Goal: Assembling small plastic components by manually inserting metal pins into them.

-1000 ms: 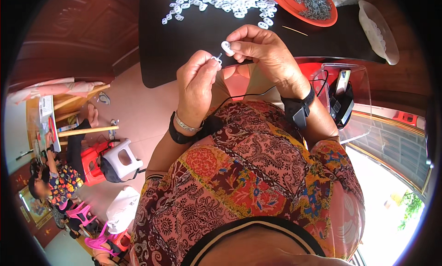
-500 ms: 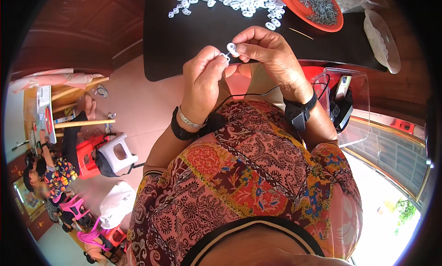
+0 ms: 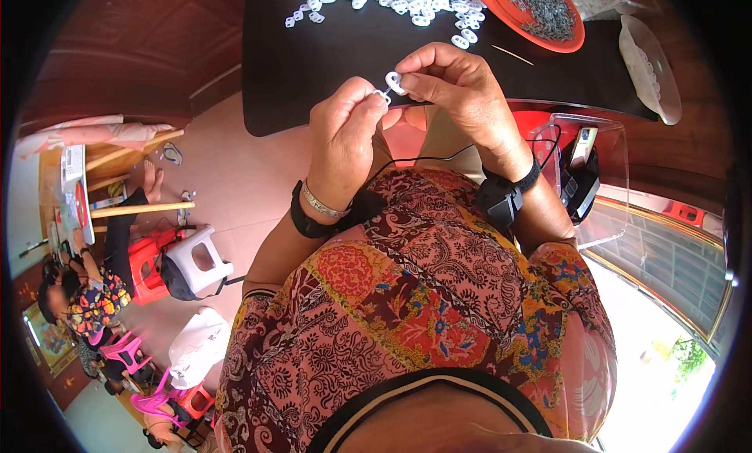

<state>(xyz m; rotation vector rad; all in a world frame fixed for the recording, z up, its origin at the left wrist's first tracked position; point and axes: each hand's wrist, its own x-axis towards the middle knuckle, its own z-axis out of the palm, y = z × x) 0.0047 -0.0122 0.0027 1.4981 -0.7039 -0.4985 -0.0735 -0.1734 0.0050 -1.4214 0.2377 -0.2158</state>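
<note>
Over the near edge of a black table (image 3: 313,73), both my hands are closed near each other. My left hand (image 3: 341,135) pinches a small white plastic piece (image 3: 383,97) with a loop, mostly covered by the fingers. Between thumb and forefinger, my right hand (image 3: 462,96) grips a white two-holed plastic piece (image 3: 394,82). A thin dark metal bit (image 3: 387,91) shows between the two pieces, seeming to link them; its exact fit is too small to tell. Beyond my hands lies a heap of similar white oval pieces (image 3: 423,0).
At the far right an orange-red plate (image 3: 511,31) holds many small metal parts (image 3: 540,12). A thin wooden stick (image 3: 513,56) lies near it, and a translucent dish (image 3: 664,100) stands by the right edge. A clear box (image 3: 615,167) is beside my right arm; a white stool (image 3: 205,259) stands left.
The white piece in my right hand has turned slightly, showing more of its rounded outline. Both hands stay almost in place. A person at the far left has shifted a little.
</note>
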